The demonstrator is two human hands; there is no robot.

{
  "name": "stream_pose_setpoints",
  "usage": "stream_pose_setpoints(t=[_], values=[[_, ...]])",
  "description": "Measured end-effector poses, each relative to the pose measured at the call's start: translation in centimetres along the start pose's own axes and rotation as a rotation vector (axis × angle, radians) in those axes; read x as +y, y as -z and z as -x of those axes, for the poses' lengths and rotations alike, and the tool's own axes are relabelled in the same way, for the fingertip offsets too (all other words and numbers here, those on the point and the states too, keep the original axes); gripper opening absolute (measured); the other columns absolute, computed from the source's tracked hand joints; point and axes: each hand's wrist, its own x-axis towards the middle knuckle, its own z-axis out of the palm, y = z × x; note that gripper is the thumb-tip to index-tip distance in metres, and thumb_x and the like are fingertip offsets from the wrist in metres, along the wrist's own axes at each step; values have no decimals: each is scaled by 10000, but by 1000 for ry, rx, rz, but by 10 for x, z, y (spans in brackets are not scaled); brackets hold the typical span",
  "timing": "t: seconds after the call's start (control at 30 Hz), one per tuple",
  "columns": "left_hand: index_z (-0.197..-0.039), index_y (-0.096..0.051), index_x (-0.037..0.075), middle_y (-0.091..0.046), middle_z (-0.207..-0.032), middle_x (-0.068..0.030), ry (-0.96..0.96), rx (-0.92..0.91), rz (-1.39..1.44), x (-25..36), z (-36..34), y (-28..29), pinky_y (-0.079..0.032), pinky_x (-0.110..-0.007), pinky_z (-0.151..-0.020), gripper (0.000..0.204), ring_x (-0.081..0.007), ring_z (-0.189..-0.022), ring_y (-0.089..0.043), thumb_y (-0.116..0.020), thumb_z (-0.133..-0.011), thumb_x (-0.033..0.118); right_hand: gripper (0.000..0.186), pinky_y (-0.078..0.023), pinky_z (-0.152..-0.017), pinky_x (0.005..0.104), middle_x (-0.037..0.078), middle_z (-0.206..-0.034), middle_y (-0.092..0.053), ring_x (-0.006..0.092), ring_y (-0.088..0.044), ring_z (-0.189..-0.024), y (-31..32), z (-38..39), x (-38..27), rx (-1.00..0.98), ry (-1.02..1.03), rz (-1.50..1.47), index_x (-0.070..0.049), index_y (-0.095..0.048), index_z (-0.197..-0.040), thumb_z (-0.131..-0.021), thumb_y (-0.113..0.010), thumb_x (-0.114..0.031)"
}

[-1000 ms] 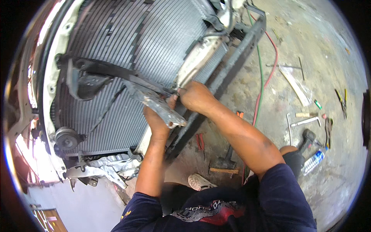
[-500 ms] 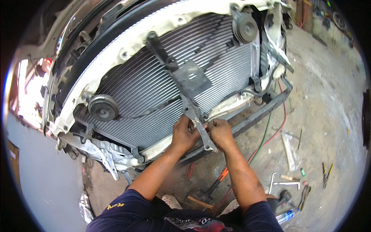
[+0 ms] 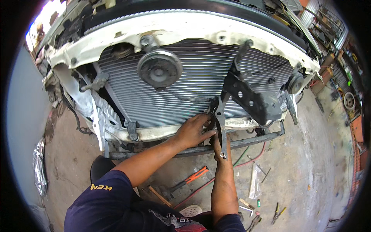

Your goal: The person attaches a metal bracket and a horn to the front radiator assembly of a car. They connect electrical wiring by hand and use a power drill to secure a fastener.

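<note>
A narrow grey metal bracket (image 3: pixel 220 116) hangs in front of the lower part of the car's radiator (image 3: pixel 185 73), its lower end tilted out toward me. My left hand (image 3: pixel 194 130) is at the bracket's left side, fingers curled at its edge and thumb against it; the fingertips are partly hidden. Behind the bracket's lower half, my right hand (image 3: pixel 216 146) reaches up from below, its fingers out of sight. A black bracket with round holes (image 3: pixel 240 94) stands just above and to the right. Between them runs a thin dark cable (image 3: pixel 185 98) along the fins.
Round horns (image 3: pixel 159 69) hang from the white upper frame (image 3: pixel 185 29). A dark lower bar (image 3: pixel 181 150) crosses below the radiator. On the floor lie an orange-handled hammer (image 3: pixel 189 181), a wooden stick (image 3: pixel 159 196), yellow-handled pliers (image 3: pixel 278 213) and a red hose (image 3: pixel 193 193).
My view has swung left and closer to the car, so the bracket appears farther right. My right hand has slipped behind the bracket; the left stays at its left side.
</note>
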Motion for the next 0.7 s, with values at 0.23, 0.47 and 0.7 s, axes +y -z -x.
stream_pose_setpoints(t=[0.23,0.47,0.7], values=[[-1317,-633,19,-711,-1162,-138,50,-99,42,4,-1,-4,-606,-365,-777,517,-242,-909,-711,-838,-877,198,213,-425,-591,300,11,-804,-622,113,-549,-684,19,-15,42,42,-62,-81,9,-693,-1048,-1024,-653,-199],[-1405,-554,10,-686,-1198,-203,214,172,404,1,2,0,-620,-389,-806,571,-307,-856,-756,-774,-888,114,235,-459,-668,305,22,-836,-678,104,-577,-763,47,-1,-30,37,77,324,-13,-721,-968,-1056,-658,-222],[-1345,-645,27,-678,-809,-156,160,12,-31,26,-32,26,-514,-471,-658,556,-323,-730,-676,-838,-884,270,167,-447,-726,277,-6,-890,-667,84,-547,-809,26,10,-87,-63,111,91,12,-712,-1024,-1065,-653,-138]])
